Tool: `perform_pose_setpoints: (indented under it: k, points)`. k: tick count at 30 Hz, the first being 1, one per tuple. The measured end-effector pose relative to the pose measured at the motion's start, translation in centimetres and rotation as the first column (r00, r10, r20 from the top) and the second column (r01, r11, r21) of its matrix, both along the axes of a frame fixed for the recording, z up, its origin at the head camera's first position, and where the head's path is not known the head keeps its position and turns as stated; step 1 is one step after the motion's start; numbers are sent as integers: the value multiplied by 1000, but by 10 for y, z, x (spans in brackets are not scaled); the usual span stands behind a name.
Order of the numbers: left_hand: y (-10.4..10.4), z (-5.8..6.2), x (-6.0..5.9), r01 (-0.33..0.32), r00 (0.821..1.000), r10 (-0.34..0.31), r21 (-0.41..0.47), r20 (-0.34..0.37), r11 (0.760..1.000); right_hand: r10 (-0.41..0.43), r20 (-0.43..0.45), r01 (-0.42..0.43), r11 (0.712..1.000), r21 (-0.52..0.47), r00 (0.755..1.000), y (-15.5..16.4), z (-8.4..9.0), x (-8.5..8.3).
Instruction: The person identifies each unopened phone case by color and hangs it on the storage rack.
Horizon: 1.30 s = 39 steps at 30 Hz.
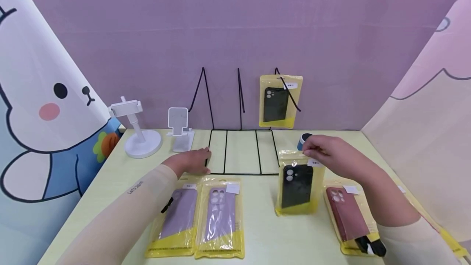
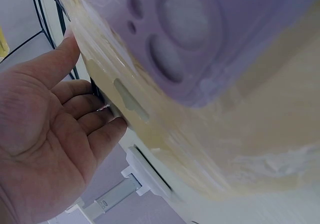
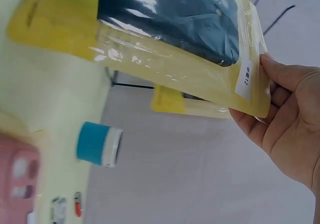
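My right hand (image 1: 324, 152) pinches the top edge of a yellow bag holding a black phone case (image 1: 296, 185), which stands upright on the table. The right wrist view shows the fingers (image 3: 280, 119) on the bag's labelled corner (image 3: 185, 49). My left hand (image 1: 191, 162) lies flat on the table with straight fingers (image 2: 95, 114) touching the front left corner of a black wire rack (image 1: 241, 173). A second bagged black case (image 1: 280, 101) leans on the rack's right prong. Just before the left hand lie two bagged purple cases (image 1: 176, 216) (image 1: 220, 216); one fills the left wrist view (image 2: 200, 49).
A bagged red case (image 1: 349, 216) lies under my right forearm. A small blue and white cylinder (image 1: 304, 140) (image 3: 100, 144) stands behind the right hand. Two white phone stands (image 1: 137, 134) (image 1: 179, 128) sit at the back left. Printed cloth panels close in both sides.
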State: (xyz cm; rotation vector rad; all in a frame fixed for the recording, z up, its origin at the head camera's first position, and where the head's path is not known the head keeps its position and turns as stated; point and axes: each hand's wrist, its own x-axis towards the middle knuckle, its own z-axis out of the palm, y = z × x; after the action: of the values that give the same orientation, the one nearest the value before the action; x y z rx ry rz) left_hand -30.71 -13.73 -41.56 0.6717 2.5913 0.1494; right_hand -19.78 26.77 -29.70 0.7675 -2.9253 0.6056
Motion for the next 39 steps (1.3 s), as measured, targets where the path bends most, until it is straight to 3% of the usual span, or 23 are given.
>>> perform_pose_setpoints:
  k: [7, 14, 21, 30, 39]
  points:
    - [1, 2, 1, -22, 1000, 22, 15, 22, 1000, 21, -110, -20, 1000, 8, 994, -3, 21, 0]
    - [0, 1, -1, -12, 1000, 12, 6, 23, 1000, 1, -160, -5, 1000, -24, 987, -8, 42, -3]
    - [0, 2, 0, -14, 1000, 14, -1, 24, 1000, 28, -247, -41, 998, -46, 969, -13, 63, -11]
    - [-1, 0, -1, -7, 1000, 7, -15, 20, 1000, -4, -235, -13, 997, -71, 972, -15, 77, -29]
    - [0, 4, 3, -17, 1000, 17, 2, 24, 1000, -46, -147, 35, 997, -73, 988, -16, 68, -44]
